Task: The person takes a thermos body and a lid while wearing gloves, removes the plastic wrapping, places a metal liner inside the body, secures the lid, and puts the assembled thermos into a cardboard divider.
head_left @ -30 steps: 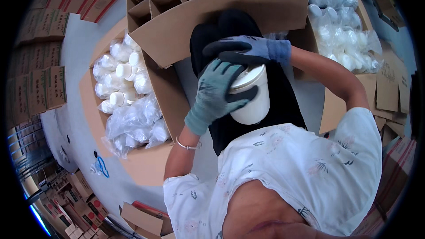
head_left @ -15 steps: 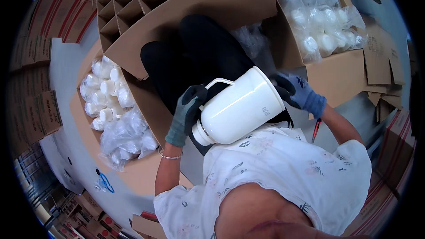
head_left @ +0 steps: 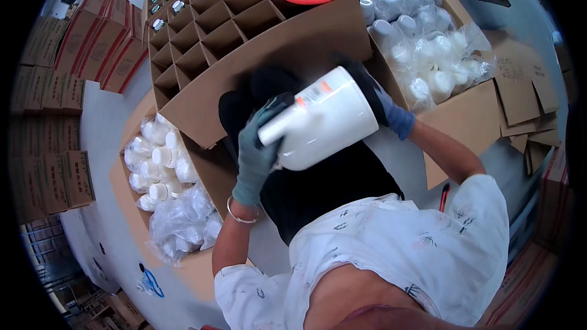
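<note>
Above trousers [head_left: 333, 192], left hand [head_left: 254, 150] and right hand [head_left: 377, 93] clasp a white jug [head_left: 342, 123].
Slanting, base upper-right, it newly shows orange marks [head_left: 324, 88].

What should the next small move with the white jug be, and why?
Probably tip the white jug upright: it is held leaning, the left hand near its handle, the right hand at its wide end, and the divided cardboard carton beyond has open cells.

We see grey floor [head_left: 101, 146] left of our left fingers [head_left: 277, 103], brown cartons [head_left: 46, 177] stacked farther left, and red-striped cartons [head_left: 105, 33] ahead of those. Well behind the fingers, leftward, stands a dim metal rack [head_left: 52, 241].
</note>
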### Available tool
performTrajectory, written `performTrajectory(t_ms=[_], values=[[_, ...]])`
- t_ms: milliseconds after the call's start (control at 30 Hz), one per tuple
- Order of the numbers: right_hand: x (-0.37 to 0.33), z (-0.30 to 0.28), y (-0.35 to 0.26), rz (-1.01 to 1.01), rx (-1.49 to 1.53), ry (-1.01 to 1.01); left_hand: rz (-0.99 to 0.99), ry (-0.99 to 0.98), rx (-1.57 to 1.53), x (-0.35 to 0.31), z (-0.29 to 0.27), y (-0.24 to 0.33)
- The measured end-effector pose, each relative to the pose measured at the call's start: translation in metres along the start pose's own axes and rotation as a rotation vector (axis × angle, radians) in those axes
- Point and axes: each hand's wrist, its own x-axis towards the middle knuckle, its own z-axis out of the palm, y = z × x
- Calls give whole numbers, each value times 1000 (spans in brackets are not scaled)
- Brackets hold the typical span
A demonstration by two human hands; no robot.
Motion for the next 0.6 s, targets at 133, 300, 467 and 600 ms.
performTrajectory(t_ms=[133,300,467,600], values=[[23,-5,-52,261,797,-47,27,49,-91,11,6,5],[50,-5,-15,489,1835,-321,458,-6,456,37,-6,19],[76,-2,-82,269,728,-61,10,255,253,22,-35,-50],[96,-5,-96,203,807,-85,-9,388,41,21,-29,-7]])
